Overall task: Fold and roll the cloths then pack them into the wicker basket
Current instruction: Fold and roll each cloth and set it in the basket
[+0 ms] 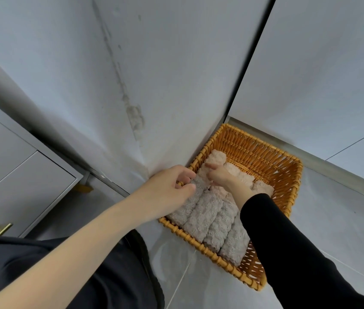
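An orange wicker basket (pixel 272 157) sits on the floor in a wall corner. Several grey rolled cloths (pixel 205 219) lie side by side in its near half. Pink rolled cloths (pixel 215 157) lie behind them in the far left part. My left hand (pixel 172 186) reaches over the basket's left rim, its fingers pinching the far end of a grey roll. My right hand (pixel 220 175), in a black sleeve, is closed on a pink rolled cloth among the others. The far right part of the basket holds nothing.
Grey walls meet right behind the basket, with a stained seam (pixel 132 114) on the left wall. A grey cabinet with a brass handle (pixel 2 228) stands at the left. My dark clothing (pixel 109 275) fills the lower left. Tiled floor (pixel 332 219) lies right of the basket.
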`<state>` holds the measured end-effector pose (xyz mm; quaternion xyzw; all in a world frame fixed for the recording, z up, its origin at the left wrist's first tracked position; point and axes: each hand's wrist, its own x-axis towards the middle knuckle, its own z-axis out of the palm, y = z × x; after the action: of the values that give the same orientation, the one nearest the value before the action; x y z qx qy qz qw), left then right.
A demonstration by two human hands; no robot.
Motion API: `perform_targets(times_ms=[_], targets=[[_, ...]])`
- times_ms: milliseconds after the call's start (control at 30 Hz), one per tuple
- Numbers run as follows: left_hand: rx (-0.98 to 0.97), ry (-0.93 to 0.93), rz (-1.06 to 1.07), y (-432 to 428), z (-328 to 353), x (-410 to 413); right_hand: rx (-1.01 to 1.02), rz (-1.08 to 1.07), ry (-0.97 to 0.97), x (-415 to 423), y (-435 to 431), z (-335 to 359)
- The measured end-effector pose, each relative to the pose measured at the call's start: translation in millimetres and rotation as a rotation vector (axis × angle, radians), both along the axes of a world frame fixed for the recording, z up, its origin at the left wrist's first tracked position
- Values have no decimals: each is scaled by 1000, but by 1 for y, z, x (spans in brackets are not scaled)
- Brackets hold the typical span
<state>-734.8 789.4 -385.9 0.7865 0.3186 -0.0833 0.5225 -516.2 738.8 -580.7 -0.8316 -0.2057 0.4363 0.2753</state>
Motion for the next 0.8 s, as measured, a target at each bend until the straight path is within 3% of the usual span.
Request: perform_targets(times_ms=[200, 567, 800], targets=[[-7, -11, 0, -4, 9, -9, 62, 20, -71, -13, -21, 50], [65, -102, 35, -7, 55, -45, 455, 208, -143, -101, -79, 206], [214, -229, 123, 9, 118, -105, 690, 261, -140, -180, -85, 291]])
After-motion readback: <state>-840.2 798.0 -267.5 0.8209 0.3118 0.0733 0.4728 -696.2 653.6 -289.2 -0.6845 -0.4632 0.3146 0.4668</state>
